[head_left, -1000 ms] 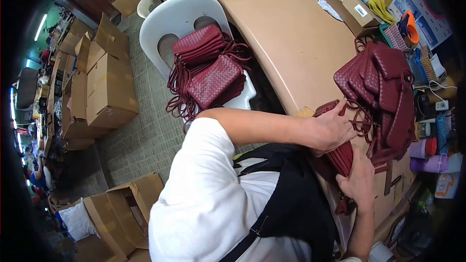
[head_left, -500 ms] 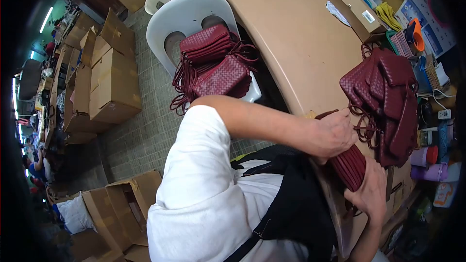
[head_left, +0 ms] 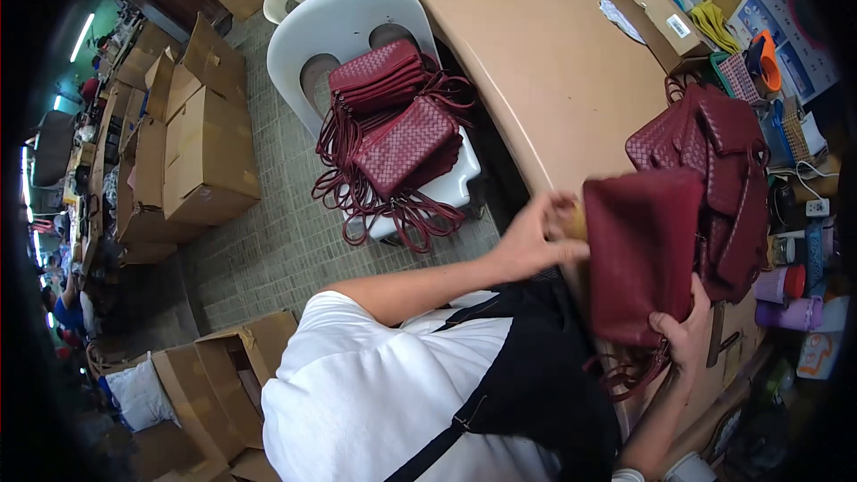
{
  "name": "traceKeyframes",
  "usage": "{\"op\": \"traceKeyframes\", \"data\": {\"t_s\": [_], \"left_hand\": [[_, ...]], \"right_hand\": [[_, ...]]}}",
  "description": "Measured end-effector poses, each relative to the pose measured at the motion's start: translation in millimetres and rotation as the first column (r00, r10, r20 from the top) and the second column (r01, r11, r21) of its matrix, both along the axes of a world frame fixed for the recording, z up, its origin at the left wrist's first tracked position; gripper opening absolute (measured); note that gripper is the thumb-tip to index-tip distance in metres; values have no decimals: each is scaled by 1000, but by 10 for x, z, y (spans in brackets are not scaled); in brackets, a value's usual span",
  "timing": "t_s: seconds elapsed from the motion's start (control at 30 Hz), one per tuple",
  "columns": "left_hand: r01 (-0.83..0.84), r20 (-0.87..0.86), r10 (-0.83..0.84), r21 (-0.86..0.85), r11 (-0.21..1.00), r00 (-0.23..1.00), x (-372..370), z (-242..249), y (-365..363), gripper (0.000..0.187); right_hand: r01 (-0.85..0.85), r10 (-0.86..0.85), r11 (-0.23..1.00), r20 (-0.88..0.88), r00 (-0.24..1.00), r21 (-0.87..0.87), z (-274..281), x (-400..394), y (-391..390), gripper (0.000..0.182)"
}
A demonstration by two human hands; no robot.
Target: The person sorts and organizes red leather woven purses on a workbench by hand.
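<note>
My right hand [head_left: 683, 326] grips a burgundy leather pouch [head_left: 641, 259] by its lower right edge, thumb on the near face. The pouch is held up above the table edge, and thin burgundy straps [head_left: 632, 377] hang below it. Just left of the pouch is my left hand [head_left: 540, 236], thumb and fingers apart; its fingertips are blurred and I see nothing held in them. Beyond the pouch, a pile of woven burgundy bags [head_left: 736, 187] lies on the table, partly hidden by it.
A white plastic chair [head_left: 295, 45] at the left bears stacked woven burgundy bags [head_left: 406, 143] with dangling straps. The tan table [head_left: 536, 80] carries a cardboard box [head_left: 656, 22] and baskets at its far side. Large cartons [head_left: 210, 152] stand on the floor.
The pouch has been turned up so its broad face shows instead of its folded edge. My left hand has let go and moved left; my right hand keeps its hold.
</note>
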State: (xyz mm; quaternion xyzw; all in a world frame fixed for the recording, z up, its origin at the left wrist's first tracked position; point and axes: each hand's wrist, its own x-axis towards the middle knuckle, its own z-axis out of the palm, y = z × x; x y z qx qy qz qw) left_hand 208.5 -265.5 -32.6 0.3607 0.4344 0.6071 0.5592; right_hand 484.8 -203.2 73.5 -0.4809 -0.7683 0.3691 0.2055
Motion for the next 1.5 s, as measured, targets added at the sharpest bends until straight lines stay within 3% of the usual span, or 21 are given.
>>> {"op": "traceKeyframes", "data": {"t_s": [0.03,0.1,0.17,0.27,0.47,0.57,0.67,0.7,0.8,0.87,0.9,0.97,1.0,1.03,1.07,1.13,1.2,1.23,1.33,1.4,1.5], "left_hand": [[95,-41,-94,13,995,995,121,-64,11,94],[191,-82,-189,16,981,978,170,-4,46,99],[382,272,-418,177,907,867,-20,450,277,98],[446,194,-502,270,854,843,-473,721,426,88],[311,244,-342,155,938,907,-770,927,349,75],[154,85,-169,160,975,982,-917,1167,333,67],[70,-132,-53,131,989,990,-1044,1459,314,59],[72,-130,-55,130,989,990,-1072,1482,317,59],[83,-237,-60,89,993,970,-1123,1475,325,64],[186,20,-195,210,960,981,-1121,1230,343,79],[216,318,-291,250,944,902,-1136,892,365,100],[272,375,-373,296,916,849,-911,597,226,120],[197,498,-272,199,960,824,-673,433,103,125],[184,606,-327,287,940,725,-471,358,64,116],[185,478,-278,233,955,833,-382,386,84,115],[181,298,-220,152,972,929,-269,493,198,86],[87,259,-148,231,969,955,-172,663,290,78],[10,220,-80,306,952,972,-141,708,339,69],[-40,270,-42,290,956,962,-193,800,356,57],[21,177,-75,284,958,981,-433,847,300,61],[157,-57,-147,247,956,987,-841,884,113,65]], "right_hand": [[139,-177,973,-213,961,-184,-22,-102,-49,75],[189,-268,958,-441,857,-214,-160,-381,-90,78],[110,-178,981,-505,844,-162,-146,-715,-122,78],[30,-54,998,-597,800,-51,-187,-919,-134,77],[-101,75,995,-620,781,-7,-136,-1412,-146,81],[-198,172,980,-642,747,32,-269,-1617,-16,75],[-364,83,903,-738,669,-229,-232,-1789,2,73],[-432,153,885,-766,624,-174,-200,-1799,34,71],[-359,81,909,-754,652,-213,-24,-1851,39,71],[-314,29,926,-789,613,-210,-45,-1840,-20,70],[-249,-35,945,-823,567,-212,-48,-1817,-47,69],[-118,-176,959,-867,466,-258,-162,-1794,-67,63],[-116,-174,960,-870,461,-253,-219,-1790,-27,63],[-72,-191,967,-881,432,-245,-271,-1767,12,61],[-28,-214,969,-887,408,-247,-331,-1735,12,59],[-5,-200,975,-887,417,-222,-436,-1677,3,56],[27,-194,977,-840,507,-210,-475,-1595,-2,55],[0,-169,982,-881,442,-188,-457,-1626,-25,53],[-48,-121,985,-868,482,-164,-410,-1507,-13,45],[-312,-165,929,-977,132,-199,-555,-1153,177,72],[-444,-263,857,-963,58,-261,-569,-1019,224,80]]}}
